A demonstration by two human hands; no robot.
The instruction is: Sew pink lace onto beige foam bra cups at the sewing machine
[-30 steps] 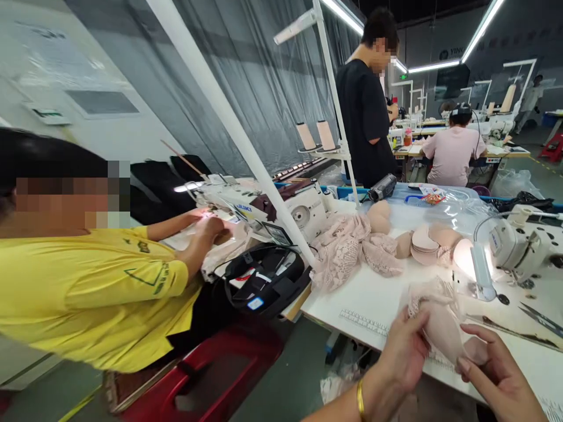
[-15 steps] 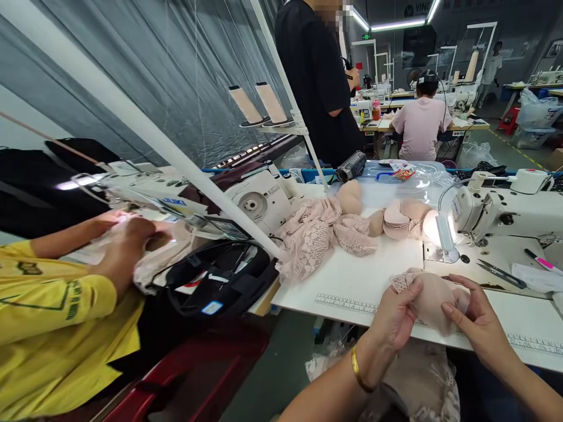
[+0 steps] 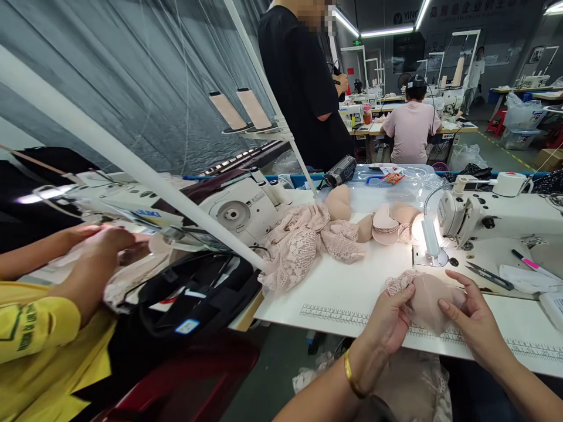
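Both hands hold a padded pink cup [image 3: 428, 299] at the near edge of the white counter [image 3: 352, 281].

The cup is lifted just above the counter. The left hand [image 3: 389, 322] is closed on its lace-trimmed left side, thumb on top. The right hand [image 3: 468, 319] is curled round its right side, thumb across the front. Directly under the cup a printed ruler strip [image 3: 334, 313] runs along the counter's front edge, and left of the cup the surface is bare and open. Just behind the cup are a lit lamp [image 3: 428, 237] and the sewing machine [image 3: 492, 214]. Scissors [image 3: 488, 275] lie near the cup's right rear. Farther back and left of the cup are a lace pile [image 3: 303, 246] and stacked cups [image 3: 387, 223]. Well to the cup's left, a co-worker's hand [image 3: 97, 264] handles fabric.
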